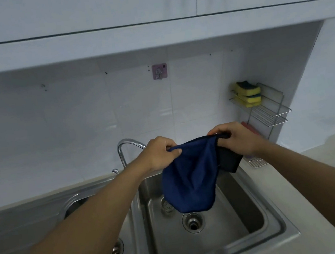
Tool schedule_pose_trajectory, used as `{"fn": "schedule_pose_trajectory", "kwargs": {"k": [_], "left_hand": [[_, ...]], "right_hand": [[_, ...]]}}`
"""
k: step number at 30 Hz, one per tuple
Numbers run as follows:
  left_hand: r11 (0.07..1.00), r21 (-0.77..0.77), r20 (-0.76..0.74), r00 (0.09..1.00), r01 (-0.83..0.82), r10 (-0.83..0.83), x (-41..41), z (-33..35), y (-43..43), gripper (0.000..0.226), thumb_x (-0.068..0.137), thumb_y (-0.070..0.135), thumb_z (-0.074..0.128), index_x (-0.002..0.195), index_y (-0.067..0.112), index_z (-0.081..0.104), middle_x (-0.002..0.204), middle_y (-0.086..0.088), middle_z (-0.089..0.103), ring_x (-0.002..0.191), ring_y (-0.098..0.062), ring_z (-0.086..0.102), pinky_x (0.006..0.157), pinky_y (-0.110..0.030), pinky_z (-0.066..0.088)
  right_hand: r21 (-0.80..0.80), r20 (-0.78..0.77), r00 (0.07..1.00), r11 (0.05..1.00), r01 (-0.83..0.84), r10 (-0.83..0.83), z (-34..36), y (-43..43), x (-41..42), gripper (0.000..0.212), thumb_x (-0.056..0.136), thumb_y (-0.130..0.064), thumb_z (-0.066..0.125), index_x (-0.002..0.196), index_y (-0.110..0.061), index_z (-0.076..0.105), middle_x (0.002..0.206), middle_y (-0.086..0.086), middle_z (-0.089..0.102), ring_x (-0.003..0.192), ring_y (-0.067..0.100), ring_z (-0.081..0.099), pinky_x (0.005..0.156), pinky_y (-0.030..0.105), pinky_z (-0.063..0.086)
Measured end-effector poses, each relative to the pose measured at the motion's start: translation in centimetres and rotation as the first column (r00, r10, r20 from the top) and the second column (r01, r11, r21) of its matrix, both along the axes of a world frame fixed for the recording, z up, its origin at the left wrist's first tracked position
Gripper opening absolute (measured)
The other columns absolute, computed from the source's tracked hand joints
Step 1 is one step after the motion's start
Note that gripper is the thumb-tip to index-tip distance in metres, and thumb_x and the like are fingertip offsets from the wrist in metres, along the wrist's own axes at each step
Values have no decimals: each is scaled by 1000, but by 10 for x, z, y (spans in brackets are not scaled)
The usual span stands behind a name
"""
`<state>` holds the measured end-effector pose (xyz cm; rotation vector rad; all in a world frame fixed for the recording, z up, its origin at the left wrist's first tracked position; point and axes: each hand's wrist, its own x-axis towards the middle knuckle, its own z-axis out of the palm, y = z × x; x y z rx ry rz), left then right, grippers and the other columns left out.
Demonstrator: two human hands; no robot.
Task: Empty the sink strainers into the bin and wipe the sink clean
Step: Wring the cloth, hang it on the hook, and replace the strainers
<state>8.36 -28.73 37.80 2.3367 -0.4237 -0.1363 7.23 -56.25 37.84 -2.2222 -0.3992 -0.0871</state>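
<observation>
A dark blue cloth (191, 174) hangs above the right basin of a steel double sink (262, 206). My left hand (159, 152) pinches its upper left edge and my right hand (234, 138) grips its upper right edge, so the cloth is stretched between them. Below the cloth, the right basin's drain (192, 222) shows, with what looks like a strainer (167, 206) lying just behind it, partly hidden by the cloth. The left basin's drain (116, 253) is partly hidden by my left forearm.
A curved chrome tap (126, 147) stands behind the sink divider. A wire wall rack (266, 110) at the right holds yellow sponges (248, 93). A pink hook plate (159, 71) sticks to the tiled wall. Pale worktop (323, 169) runs right of the sink. Cupboards hang overhead.
</observation>
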Motion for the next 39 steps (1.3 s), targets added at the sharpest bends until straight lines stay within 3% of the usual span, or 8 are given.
{"fn": "schedule_pose_trajectory", "kwargs": {"k": [6,9,14,19,26,29,32,39], "left_hand": [[985,-172,60,998,16,-5,-4,11,-17,16,99,24,55,90,24,69,88,6,70,81,-11,63,68,-21,47],[966,-258,110,994,21,7,-4,19,-23,16,100,23,54,94,25,68,91,8,71,86,-10,65,72,-20,48],[969,-241,158,987,57,-18,-6,15,-25,15,100,21,56,94,24,70,90,9,71,82,-3,63,68,-13,48],[981,-192,159,987,6,25,-13,3,0,14,98,27,61,90,24,71,82,9,69,71,-1,59,62,-10,42],[992,125,4,1000,4,-4,-15,-8,33,23,97,33,63,82,14,66,84,-4,68,79,-18,64,72,-31,51],[999,4,41,998,-37,37,-20,-6,30,25,97,25,62,79,8,65,74,-4,64,69,-15,58,65,-30,46],[984,-174,63,997,-29,40,-23,3,22,25,94,18,66,72,7,64,61,6,55,57,-4,48,56,-19,38],[999,-29,-29,999,42,-43,-30,-5,39,30,92,34,71,84,5,66,72,-1,61,65,-10,56,63,-27,45]], "right_hand": [[24,-326,938,993,-117,118,25,-9,-3,26,76,-7,73,97,-22,75,99,6,75,100,28,69,91,41,57],[92,-405,900,987,-131,158,27,1,-10,39,72,-25,79,110,-28,72,108,2,73,106,20,68,96,38,53],[111,-296,955,994,22,12,3,36,-11,22,97,-20,64,100,2,63,86,13,68,81,21,63,76,37,51],[260,-231,964,946,193,-134,-2,45,-12,12,101,-23,55,101,-11,56,80,3,66,72,14,57,64,28,45],[255,-18,999,966,51,-48,9,60,-7,8,97,-19,61,103,-23,57,86,0,63,75,5,58,69,16,47],[91,-30,999,996,-26,28,11,61,-9,38,86,-35,76,119,-32,59,105,-7,66,92,5,63,79,20,53],[-32,-61,994,996,-88,86,15,62,-12,20,81,-41,80,97,-31,73,90,-14,72,82,2,66,70,21,52],[271,13,998,960,-66,64,32,63,-16,5,91,-13,70,96,-12,73,87,1,73,79,10,67,67,19,52]]}}
